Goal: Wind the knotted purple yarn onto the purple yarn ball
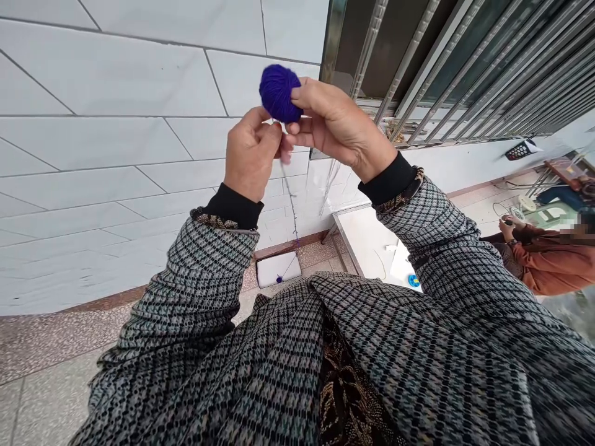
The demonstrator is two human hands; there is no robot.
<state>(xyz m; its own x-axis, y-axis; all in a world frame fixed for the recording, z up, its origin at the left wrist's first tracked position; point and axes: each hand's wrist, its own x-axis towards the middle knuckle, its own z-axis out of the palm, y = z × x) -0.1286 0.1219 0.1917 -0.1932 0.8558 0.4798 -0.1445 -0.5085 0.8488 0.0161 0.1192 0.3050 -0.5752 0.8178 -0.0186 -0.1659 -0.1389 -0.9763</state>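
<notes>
A small ball of dark purple yarn (pixel 279 93) is held up in front of the white tiled wall. My right hand (pixel 337 127) grips the ball from the right with thumb and fingers. My left hand (pixel 253 152) is closed just below it, pinching the purple yarn strand (pixel 292 207). That strand hangs down from my fingers to a white box (pixel 277 268) on the floor. Both arms wear checked grey sleeves over black cuffs.
A white low table (pixel 367 244) stands by the wall at centre right with a blue item (pixel 413 280) on it. A seated person in an orange-brown top (pixel 553 263) is at the right. Metal window bars (pixel 469 62) run along the upper right. The floor is speckled tile.
</notes>
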